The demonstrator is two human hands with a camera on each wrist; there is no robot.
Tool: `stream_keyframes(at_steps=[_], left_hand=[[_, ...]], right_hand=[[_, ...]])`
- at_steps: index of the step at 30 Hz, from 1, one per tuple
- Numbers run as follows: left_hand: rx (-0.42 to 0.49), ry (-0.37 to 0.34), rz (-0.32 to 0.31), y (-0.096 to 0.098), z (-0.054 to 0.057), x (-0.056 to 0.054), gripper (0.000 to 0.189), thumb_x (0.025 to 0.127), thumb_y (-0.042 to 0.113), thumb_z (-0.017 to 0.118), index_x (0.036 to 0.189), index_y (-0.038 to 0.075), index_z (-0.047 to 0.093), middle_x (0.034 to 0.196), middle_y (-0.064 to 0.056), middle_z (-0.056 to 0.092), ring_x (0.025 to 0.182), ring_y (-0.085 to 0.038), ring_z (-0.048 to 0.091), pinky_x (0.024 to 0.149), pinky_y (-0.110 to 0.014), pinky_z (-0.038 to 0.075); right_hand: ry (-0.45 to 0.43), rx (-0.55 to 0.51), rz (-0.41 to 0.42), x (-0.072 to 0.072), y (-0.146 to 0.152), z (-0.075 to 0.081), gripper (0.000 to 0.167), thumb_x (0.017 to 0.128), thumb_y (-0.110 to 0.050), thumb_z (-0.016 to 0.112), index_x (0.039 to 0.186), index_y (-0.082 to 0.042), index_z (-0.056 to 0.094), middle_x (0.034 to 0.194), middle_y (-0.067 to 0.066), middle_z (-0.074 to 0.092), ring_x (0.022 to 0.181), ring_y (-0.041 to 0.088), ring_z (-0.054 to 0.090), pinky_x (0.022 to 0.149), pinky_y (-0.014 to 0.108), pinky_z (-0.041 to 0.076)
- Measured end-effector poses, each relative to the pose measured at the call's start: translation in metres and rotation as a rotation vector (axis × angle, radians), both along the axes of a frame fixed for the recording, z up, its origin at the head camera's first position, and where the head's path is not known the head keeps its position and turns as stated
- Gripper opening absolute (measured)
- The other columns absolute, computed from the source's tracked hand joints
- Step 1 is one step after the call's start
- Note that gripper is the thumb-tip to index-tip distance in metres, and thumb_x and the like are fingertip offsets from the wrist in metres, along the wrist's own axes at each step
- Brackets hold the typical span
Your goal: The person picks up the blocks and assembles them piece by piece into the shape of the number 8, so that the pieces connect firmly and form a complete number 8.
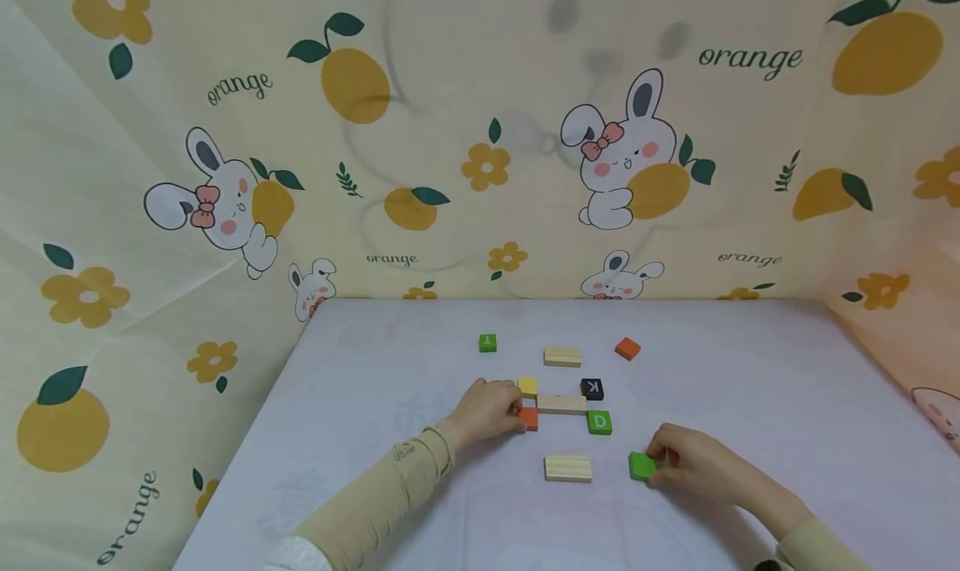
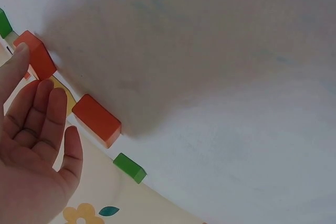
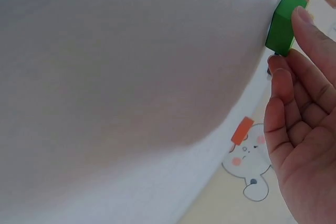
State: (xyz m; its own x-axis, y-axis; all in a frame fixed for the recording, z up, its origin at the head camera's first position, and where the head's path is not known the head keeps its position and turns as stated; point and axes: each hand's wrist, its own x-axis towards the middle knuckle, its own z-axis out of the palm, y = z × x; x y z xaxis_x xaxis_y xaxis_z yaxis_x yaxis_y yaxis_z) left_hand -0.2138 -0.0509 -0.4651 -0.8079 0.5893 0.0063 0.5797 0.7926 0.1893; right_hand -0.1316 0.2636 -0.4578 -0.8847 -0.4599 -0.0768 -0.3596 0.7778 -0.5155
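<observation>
Between its thumb and fingers, my left hand (image 1: 487,408) pinches an orange block (image 1: 529,419) at the left end of a flat wooden block (image 1: 561,404). Just behind that orange block lies a yellow block (image 1: 528,387). A second orange block (image 2: 97,120) shows beyond the fingertips in the left wrist view; the hand mostly hides it in the head view. My right hand (image 1: 697,463) pinches a green block (image 1: 642,467) by its right side, near the front. At the wooden block's right end are a black K block (image 1: 592,388) and a green D block (image 1: 599,423).
One wooden block (image 1: 567,468) lies in front of the middle group and another (image 1: 562,357) behind it. A green T block (image 1: 487,343) sits at the back left, and an orange block (image 1: 627,348) at the back right. A printed cloth (image 1: 450,79) hangs behind the white table (image 1: 735,354).
</observation>
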Motion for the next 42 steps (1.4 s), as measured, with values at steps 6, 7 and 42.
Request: stream_keyframes(at_steps=[6,7,42], left_hand=[[0.003,0.007,-0.008,0.0,0.001,0.001,0.023,0.075,0.036,0.075,0.075,0.018,0.06,0.068,0.012,0.048,0.062,-0.002,0.042,0.064,-0.023,0.03],[0.004,0.008,-0.009,0.0,0.001,0.001,0.023,0.075,0.036,0.075,0.075,0.018,0.06,0.067,0.012,0.048,0.062,-0.002,0.042,0.064,-0.023,0.03],[0.004,0.009,-0.002,-0.001,0.0,0.0,0.025,0.074,0.038,0.076,0.077,0.018,0.062,0.069,0.012,0.052,0.06,-0.002,0.043,0.059,-0.02,0.027]], right_hand=[[-0.024,0.029,-0.012,-0.004,-0.009,0.003,0.022,0.074,-0.028,0.075,0.088,-0.017,0.063,0.078,-0.011,0.053,0.066,-0.003,0.041,0.058,0.019,0.038],[-0.014,0.03,-0.003,-0.005,-0.01,0.003,0.021,0.074,-0.028,0.075,0.088,-0.017,0.063,0.078,-0.011,0.053,0.066,-0.003,0.041,0.058,0.019,0.038],[0.152,0.098,0.038,-0.017,-0.051,0.003,0.022,0.075,-0.024,0.075,0.086,-0.008,0.066,0.077,-0.008,0.055,0.068,0.0,0.045,0.06,0.02,0.042]])
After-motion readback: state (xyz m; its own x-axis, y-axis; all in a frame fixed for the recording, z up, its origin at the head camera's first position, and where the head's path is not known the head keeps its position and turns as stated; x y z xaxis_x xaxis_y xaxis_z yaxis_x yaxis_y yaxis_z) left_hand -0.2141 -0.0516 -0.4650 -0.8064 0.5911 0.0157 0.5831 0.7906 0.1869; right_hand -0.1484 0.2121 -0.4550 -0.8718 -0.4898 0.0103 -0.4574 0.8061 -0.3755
